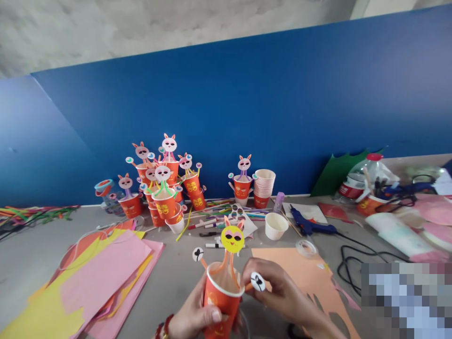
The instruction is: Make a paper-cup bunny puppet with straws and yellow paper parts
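My left hand [194, 308] is wrapped round a red paper cup [221, 306] with a white rim, held upright close to me. Out of the cup rise orange pipe cleaners [231, 268] topped by a yellow paper rabbit face [233, 239] with pink ears. On the cup's left side a pipe-cleaner arm carries a round white disc [198, 254] with a black mark. At the right rim my right hand [275, 287] pinches the other orange arm, just behind its white disc [257, 281]. Some of the right fingertips are hidden.
Several finished rabbit cups [165, 202] stand at the back left, with another cup [242, 187] beside stacked paper cups [264, 186]. Coloured paper sheets [106, 278] lie left. Orange cut paper [293, 268], tape [306, 248] and a blue glue gun [310, 225] with its cord lie right.
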`<action>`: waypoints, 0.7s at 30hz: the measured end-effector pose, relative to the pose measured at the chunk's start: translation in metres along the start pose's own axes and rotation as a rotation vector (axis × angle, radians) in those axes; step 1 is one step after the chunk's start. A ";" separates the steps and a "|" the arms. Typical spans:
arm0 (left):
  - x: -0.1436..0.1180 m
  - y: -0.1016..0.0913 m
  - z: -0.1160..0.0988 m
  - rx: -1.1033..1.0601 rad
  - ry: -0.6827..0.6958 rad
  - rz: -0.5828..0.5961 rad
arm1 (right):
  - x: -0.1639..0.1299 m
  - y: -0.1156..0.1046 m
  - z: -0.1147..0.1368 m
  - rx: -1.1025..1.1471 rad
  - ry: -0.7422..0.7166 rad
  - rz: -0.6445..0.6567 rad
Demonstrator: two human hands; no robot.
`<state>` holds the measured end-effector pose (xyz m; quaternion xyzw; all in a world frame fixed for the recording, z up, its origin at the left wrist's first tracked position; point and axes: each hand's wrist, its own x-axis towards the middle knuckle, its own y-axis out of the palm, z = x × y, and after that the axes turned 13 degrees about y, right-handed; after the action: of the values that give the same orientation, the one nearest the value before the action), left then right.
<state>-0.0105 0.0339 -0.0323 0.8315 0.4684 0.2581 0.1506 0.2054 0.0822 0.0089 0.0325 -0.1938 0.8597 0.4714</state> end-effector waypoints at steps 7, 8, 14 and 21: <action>-0.002 0.007 0.011 0.007 -0.022 -0.015 | 0.002 -0.001 -0.005 -0.028 0.063 0.002; -0.003 0.008 0.013 -0.005 -0.015 -0.022 | 0.002 -0.001 -0.006 -0.032 0.069 0.005; -0.005 0.006 0.018 -0.027 0.006 -0.044 | 0.002 -0.001 -0.011 -0.032 0.083 0.019; -0.008 0.002 0.021 0.000 0.020 -0.034 | 0.002 -0.002 -0.014 -0.020 0.068 0.037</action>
<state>-0.0005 0.0264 -0.0509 0.8208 0.4840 0.2636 0.1503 0.2074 0.0901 -0.0028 -0.0051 -0.1867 0.8669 0.4622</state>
